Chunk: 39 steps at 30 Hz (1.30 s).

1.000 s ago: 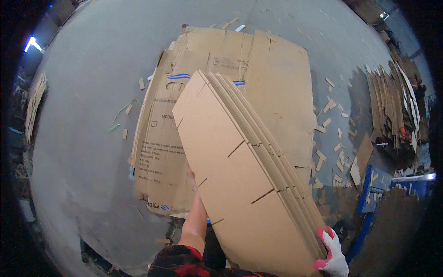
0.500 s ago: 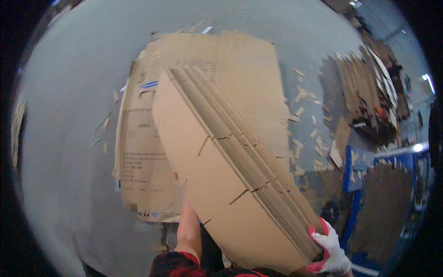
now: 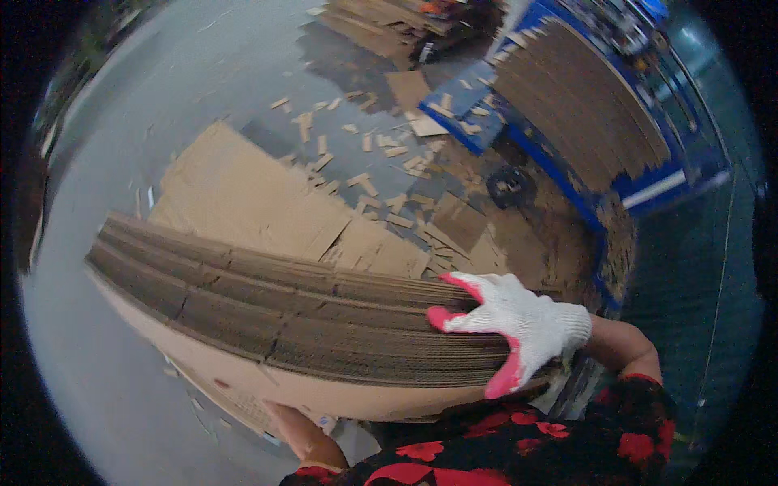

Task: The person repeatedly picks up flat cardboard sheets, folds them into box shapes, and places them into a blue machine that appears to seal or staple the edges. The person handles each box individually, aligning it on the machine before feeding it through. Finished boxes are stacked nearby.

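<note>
A thick stack of flat cardboard sheets [image 3: 316,316] lies slantwise across the view, its layered edges upward and a broad plain board facing my body. Dark lines cross the edges. My right hand [image 3: 519,320], in a white glove with pink fingertips, clasps the stack's right end. Its thumb lies toward my body and its fingers reach across the layers to the far side. My bare left forearm reaches the stack's lower edge; most of that hand is hidden by the board, with a small reddish spot, perhaps a fingertip, at the edge.
Flattened cardboard [image 3: 243,194] lies on the grey floor beyond the stack. Small cardboard offcuts [image 3: 381,150] litter the floor. At the upper right stands a blue frame [image 3: 559,182] with brown sheets [image 3: 579,105]. Another cardboard pile [image 3: 369,28] is at the top.
The view has swung right, toward the blue frame. The stack has turned from steeply slanted to nearly crosswise, edges up. My right hand has shifted to span its layers.
</note>
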{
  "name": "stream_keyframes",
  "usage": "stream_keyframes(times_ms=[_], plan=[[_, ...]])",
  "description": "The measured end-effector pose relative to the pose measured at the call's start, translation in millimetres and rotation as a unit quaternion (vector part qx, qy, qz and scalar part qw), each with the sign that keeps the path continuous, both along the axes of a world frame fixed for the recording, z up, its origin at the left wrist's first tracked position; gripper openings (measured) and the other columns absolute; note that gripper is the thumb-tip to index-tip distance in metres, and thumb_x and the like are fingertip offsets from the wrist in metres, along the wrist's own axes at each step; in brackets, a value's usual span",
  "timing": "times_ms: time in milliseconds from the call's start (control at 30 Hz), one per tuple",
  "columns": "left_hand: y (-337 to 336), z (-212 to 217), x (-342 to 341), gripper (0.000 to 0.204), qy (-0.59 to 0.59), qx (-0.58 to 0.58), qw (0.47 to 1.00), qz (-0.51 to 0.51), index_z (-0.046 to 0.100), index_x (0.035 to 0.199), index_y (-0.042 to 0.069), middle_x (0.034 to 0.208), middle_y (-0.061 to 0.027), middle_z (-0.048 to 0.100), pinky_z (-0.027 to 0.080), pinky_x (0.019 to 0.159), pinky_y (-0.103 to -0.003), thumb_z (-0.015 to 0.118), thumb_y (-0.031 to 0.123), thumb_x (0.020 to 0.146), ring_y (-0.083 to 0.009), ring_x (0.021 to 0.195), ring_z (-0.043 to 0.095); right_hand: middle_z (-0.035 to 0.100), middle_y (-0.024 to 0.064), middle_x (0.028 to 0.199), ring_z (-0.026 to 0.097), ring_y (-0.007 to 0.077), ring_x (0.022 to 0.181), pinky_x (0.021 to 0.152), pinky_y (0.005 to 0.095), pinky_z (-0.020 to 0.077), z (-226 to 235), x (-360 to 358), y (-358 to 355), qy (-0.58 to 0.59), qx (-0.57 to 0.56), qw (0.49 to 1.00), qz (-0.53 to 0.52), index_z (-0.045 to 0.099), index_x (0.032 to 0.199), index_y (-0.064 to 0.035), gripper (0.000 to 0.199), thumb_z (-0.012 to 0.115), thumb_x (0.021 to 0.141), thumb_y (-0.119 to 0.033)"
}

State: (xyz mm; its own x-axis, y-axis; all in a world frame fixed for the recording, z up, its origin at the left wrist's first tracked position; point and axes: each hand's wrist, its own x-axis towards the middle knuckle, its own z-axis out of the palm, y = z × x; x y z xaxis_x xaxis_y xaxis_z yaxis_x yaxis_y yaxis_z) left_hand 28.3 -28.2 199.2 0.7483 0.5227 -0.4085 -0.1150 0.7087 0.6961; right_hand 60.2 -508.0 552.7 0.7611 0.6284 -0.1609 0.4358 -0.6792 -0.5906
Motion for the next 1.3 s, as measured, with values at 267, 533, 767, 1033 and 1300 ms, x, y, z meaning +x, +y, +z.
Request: stream_keyframes(times_ms=[267,533,767,1033,1300], plan=[[-134,121,62,0.07,-0.06,0.136,0.984,-0.1,0.028,0.145,0.018,0.142,-0.0095,0.037,0.041,0.098,-0.053,0.046,0.059,0.09,-0.0317,0.123,0.044,0.042,0.034,0.132,0.049,0.0483,0.11,0.091,0.0508,0.0406,-2,-55,-159,-0.082,0.113,0.989,-0.048,0.054,0.13,-0.0082,0.101,0.076,0.048,-0.063],[-341,212,78,0.07,-0.099,0.172,0.973,-0.114,0.027,0.145,0.018,0.142,-0.0094,0.036,0.041,0.098,-0.053,0.045,0.059,0.091,-0.0315,0.124,0.044,0.041,0.033,0.134,0.047,0.0485,0.115,0.097,0.0482,0.0395,56,-89,-378,-0.135,0.124,0.977,-0.106,0.056,0.127,-0.007,0.095,0.078,0.049,-0.056],[-525,247,124,0.069,-0.174,0.115,0.966,-0.151,0.027,0.145,0.018,0.142,-0.0093,0.036,0.041,0.098,-0.053,0.045,0.058,0.091,-0.0314,0.124,0.044,0.037,0.0308,0.139,0.044,0.0465,0.119,0.101,0.0463,0.035,94,-157,-504,-0.159,0.121,0.964,-0.176,0.054,0.131,-0.0094,0.097,0.081,0.049,-0.055],[-749,248,205,0.069,-0.215,0.054,0.954,-0.201,0.026,0.145,0.018,0.142,-0.0091,0.035,0.041,0.098,-0.053,0.044,0.058,0.092,-0.0312,0.124,0.044,0.038,0.0294,0.14,0.041,0.0451,0.125,0.103,0.0472,0.033,103,-178,-647,-0.159,0.096,0.939,-0.289,0.059,0.125,-0.0072,0.089,0.082,0.052,-0.052],[-1002,230,280,0.068,-0.236,-0.009,0.947,-0.218,0.025,0.145,0.018,0.142,-0.009,0.035,0.041,0.099,-0.053,0.044,0.057,0.092,-0.031,0.124,0.044,0.037,0.0263,0.142,0.036,0.0414,0.13,0.107,0.0454,0.027,126,-145,-830,-0.128,0.061,0.912,-0.385,0.059,0.124,-0.0081,0.089,0.087,0.047,-0.044]])
